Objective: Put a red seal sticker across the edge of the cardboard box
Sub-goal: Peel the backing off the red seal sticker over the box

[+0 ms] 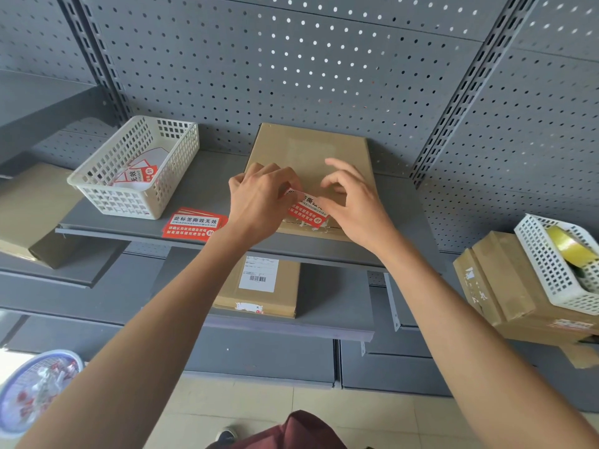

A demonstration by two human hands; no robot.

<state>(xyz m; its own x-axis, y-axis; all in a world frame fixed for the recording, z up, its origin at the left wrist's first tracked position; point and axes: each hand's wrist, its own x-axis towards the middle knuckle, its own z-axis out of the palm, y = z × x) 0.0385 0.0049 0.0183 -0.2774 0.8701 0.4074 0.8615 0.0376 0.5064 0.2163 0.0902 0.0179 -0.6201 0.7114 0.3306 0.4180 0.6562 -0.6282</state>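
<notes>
Red seal sticker (306, 211) over near edge of cardboard box (308, 157) on grey shelf (207, 189). Left hand (259, 202) pinching sticker's left end, fingers closed on it. Right hand (353, 202) pinching right end with thumb and forefinger, other fingers spread. Spare stickers (193, 223) just left, white basket (136, 166) beyond.

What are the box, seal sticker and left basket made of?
Cardboard box: matte brown paperboard, by its dull kraft colour.
Red seal sticker: looks like printed paper or film; it bends between the fingers.
White basket: probably moulded plastic, with a uniform lattice.
</notes>
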